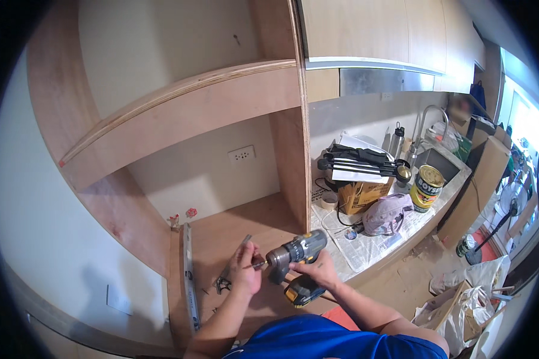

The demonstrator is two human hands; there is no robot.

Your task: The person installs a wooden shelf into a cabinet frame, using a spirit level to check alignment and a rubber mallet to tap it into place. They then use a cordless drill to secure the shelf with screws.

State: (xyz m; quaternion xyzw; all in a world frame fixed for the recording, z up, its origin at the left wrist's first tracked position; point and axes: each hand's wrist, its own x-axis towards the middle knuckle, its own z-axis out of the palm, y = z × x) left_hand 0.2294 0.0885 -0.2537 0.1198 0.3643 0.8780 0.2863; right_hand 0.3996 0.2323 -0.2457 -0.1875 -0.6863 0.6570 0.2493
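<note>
My right hand (323, 270) is wrapped round the handle of a cordless drill (305, 244), dark grey with yellow marks and a battery (304, 291) at its base. The drill points left, toward my left hand (245, 272). At its front end, the fingers of that hand are closed round a thin dark drill bit (259, 264). Just above those fingers a narrow grey metal piece (247, 239) sticks up; whether I hold it too is unclear. Below both hands lies the wooden board of the cabinet (239, 221). A dark metal fitting (223, 283) rests there beside my left wrist.
A long spirit level (190, 281) lies along the board's left side. An upright wooden panel (302, 149) parts the cabinet from a counter with a cardboard box (362, 196), a lilac bag (386, 215), a paint can (426, 188) and a sink (440, 163). White sacks (467, 317) lie at right.
</note>
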